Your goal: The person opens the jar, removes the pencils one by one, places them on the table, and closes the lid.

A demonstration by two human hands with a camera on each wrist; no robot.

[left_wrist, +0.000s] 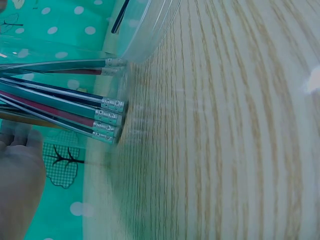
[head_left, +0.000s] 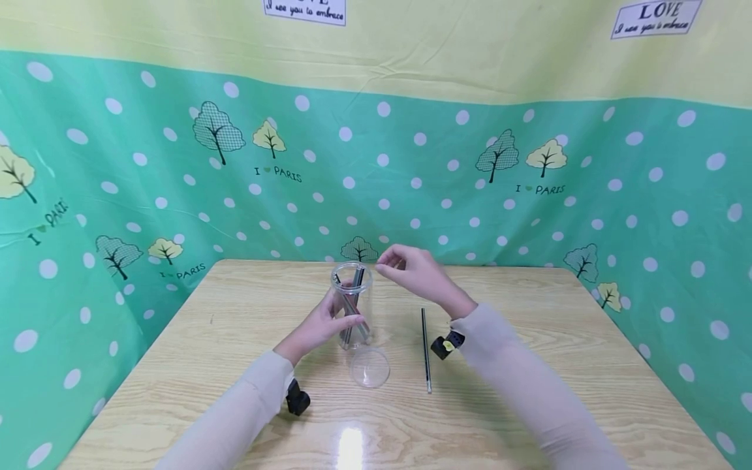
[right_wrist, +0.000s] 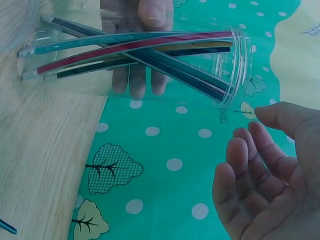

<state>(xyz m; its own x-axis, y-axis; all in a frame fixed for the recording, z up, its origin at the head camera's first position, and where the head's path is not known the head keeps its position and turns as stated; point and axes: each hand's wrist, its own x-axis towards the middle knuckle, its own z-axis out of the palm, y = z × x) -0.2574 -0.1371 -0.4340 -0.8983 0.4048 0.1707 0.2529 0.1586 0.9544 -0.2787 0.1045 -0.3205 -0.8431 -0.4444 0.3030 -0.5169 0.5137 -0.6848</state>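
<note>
A clear plastic jar [head_left: 369, 301], its mouth uncovered, stands upright on the table. My left hand [head_left: 320, 322] grips it round the side, thumb in front and the other fingers behind the wall. Several pencils [right_wrist: 107, 49] lean crosswise inside, red, teal, black and other colours. Their silver ferrules [left_wrist: 112, 105] are at the jar's bottom in the left wrist view. Just right of the jar's mouth hovers my right hand [head_left: 418, 274]. Its fingers [right_wrist: 237, 155] are loosely bent with nothing between them, and the thumb stands apart.
A round clear lid [head_left: 370, 367] lies on the wooden table [head_left: 235, 372] in front of the jar. To its right lies one dark pencil [head_left: 425, 352], pointing away from me. Behind the table hangs a green dotted curtain [head_left: 411, 163].
</note>
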